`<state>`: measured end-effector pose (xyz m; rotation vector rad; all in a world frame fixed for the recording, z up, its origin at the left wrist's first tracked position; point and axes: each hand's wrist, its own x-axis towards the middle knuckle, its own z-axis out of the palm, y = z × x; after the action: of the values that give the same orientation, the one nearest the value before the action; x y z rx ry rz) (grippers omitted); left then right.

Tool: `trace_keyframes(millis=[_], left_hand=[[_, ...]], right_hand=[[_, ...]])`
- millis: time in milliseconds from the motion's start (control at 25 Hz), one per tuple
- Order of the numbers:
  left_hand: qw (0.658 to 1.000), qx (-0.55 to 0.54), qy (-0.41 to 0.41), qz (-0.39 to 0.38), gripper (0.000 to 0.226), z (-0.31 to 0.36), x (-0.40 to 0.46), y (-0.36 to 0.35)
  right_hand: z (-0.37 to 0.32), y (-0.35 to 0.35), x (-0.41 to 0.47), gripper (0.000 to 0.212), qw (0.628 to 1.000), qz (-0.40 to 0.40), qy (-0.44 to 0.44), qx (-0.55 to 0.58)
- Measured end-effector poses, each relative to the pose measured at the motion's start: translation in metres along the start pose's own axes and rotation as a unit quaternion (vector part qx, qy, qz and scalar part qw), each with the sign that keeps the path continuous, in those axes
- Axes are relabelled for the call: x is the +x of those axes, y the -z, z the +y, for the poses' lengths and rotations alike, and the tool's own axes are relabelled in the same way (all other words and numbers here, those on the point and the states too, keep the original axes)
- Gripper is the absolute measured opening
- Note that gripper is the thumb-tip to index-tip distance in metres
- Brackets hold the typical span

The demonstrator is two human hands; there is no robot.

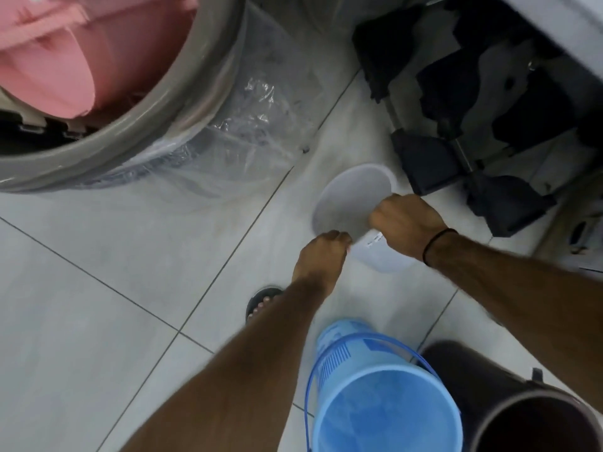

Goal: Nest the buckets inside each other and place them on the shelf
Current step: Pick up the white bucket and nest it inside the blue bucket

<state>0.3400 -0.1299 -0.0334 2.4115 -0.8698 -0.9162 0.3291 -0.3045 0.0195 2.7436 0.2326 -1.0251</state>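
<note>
- Here, at the middle of the frame, the right hand (406,220) is curling its fingers over the near rim of a white bucket (352,200), clenched on it, with a dark band around the wrist.
- The left hand (321,259) is closing on the same rim just left of and below the right hand, fingertips pinching the edge; the picture is blurred there, so how firm the grip is cannot be told.
- The white bucket is tilting with its mouth facing up and to the left, a small label showing on its side between the two hands; whether it is touching the floor (98,288) cannot be told.
- A blue bucket (385,402) is standing upright at the lower middle of the frame, its thin handle lying down around the outside.
- A dark bucket (528,419) is standing just beside it at the lower right, the two touching or nearly so.
- A sandalled foot (261,303) is showing on the pale tiles beside the left forearm.
- A big grey tub (140,132) wrapped in clear plastic is filling the upper left, with pink plastic goods (65,60) lying inside it.
- Black pieces (489,109) are lying in the upper right.
</note>
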Motion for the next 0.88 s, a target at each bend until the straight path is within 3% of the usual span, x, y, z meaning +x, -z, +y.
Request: trace_keyframes(millis=[160, 320, 440, 560, 640, 720, 760, 840, 880], left_hand=[[0.991, 0.101, -0.086, -0.006, 0.023, 0.012, -0.035, 0.011], [0.959, 0.221, -0.164, -0.065, 0.018, 0.003, -0.053, -0.003], [0.94, 0.256, -0.218, -0.054, 0.018, -0.01, -0.06, -0.027], [0.948, 0.249, -0.195, -0.049, 0.024, -0.02, -0.073, -0.039], [0.958, 0.235, -0.158, -0.049, 0.031, -0.028, -0.08, -0.04], [0.976, 0.196, -0.097, -0.009, 0.04, -0.032, -0.08, -0.034], [0.987, 0.153, -0.039, 0.035, 0.047, -0.032, -0.076, -0.032], [0.985, 0.003, 0.147, 0.087, 0.063, -0.033, -0.061, -0.03], [0.96, -0.095, 0.25, 0.087, 0.069, -0.034, -0.051, -0.029]], right_hand=[[-0.018, -0.011, -0.052, 0.03, 0.998, -0.013, -0.008, 0.055], [-0.065, -0.047, -0.065, 0.028, 0.992, -0.057, -0.043, 0.105], [-0.091, -0.077, -0.072, 0.028, 0.986, -0.079, -0.069, 0.131], [-0.102, -0.093, -0.083, 0.032, 0.982, -0.077, -0.066, 0.162], [-0.101, -0.093, -0.087, 0.032, 0.97, -0.024, -0.103, 0.218], [-0.092, -0.089, -0.088, 0.029, 0.921, 0.083, -0.212, 0.317], [-0.087, -0.089, -0.087, 0.033, 0.874, 0.127, -0.287, 0.37], [-0.073, -0.099, -0.078, 0.048, 0.74, 0.124, -0.428, 0.504], [-0.065, -0.107, -0.071, 0.054, 0.666, 0.074, -0.48, 0.566]])
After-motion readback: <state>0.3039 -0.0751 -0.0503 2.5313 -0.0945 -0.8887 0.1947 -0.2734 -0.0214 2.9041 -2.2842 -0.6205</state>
